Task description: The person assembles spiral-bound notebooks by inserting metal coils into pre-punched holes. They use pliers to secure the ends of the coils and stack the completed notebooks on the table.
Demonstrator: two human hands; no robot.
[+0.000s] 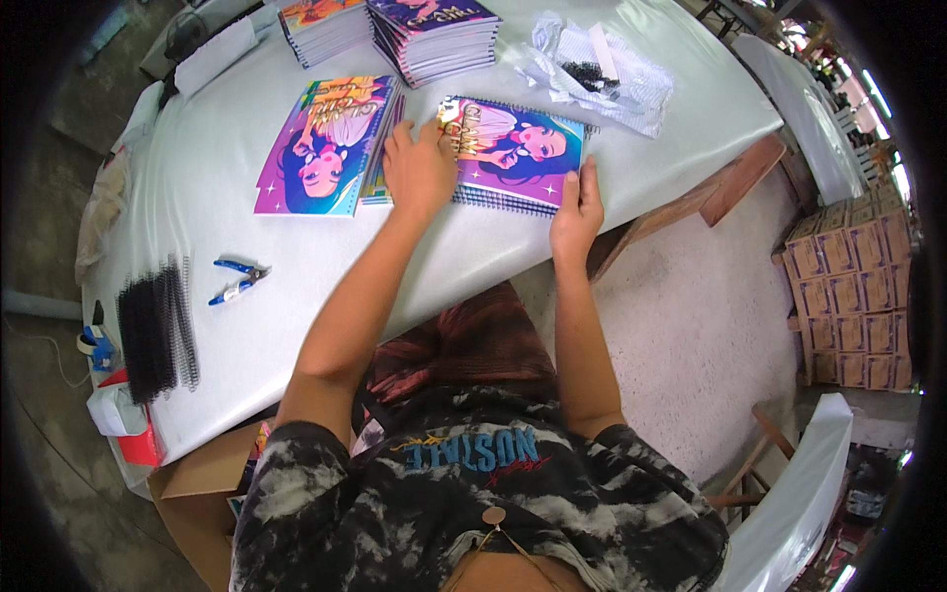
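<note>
A spiral notebook [533, 143] with a purple and blue cover showing a drawn figure lies on a small stack of similar spiral-bound books in front of me. My right hand [577, 219] grips its lower right corner, the thumb on the cover. At its left edge is my left hand [422, 170], fingers bent and closed against the side; what lies under the palm is hidden. Just left of that hand sits a pile of covered books [321, 158], the top one with the same picture. Blue-handled cutting pliers [239, 280] lie apart on the table, jaws toward the right.
Tall notebook stacks [434, 44] stand at the back. Crumpled wrapping [641, 94] with black coils [589, 76] lies back right. Many black spiral coils [153, 331] lie left on the white-covered table [316, 261]. A cardboard box [202, 474] is below; cartons [853, 286] are stacked right.
</note>
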